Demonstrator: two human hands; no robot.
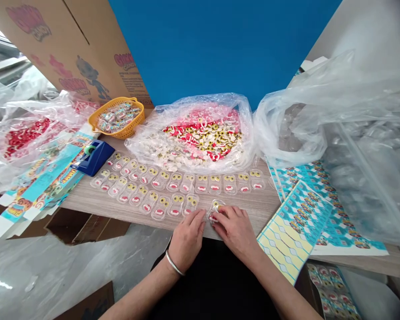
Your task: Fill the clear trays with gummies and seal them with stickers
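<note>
Two rows of clear plastic candy trays line the table, most showing two yellow gummy eyes and a red-and-white gummy mouth. At the front edge my right hand has its thumb and fingers on one clear plastic tray, partly covered by them. My left hand, with a bangle at the wrist, rests just left of it, fingers extended and close together, nothing visible in them. Behind the rows, an open plastic bag holds loose gummy eyes and mouths.
Right of my hands lie yellow-backed sticker sheets and large clear bags. On the left are a blue tape dispenser, a yellow basket of packed candies and printed card strips. A blue panel stands behind.
</note>
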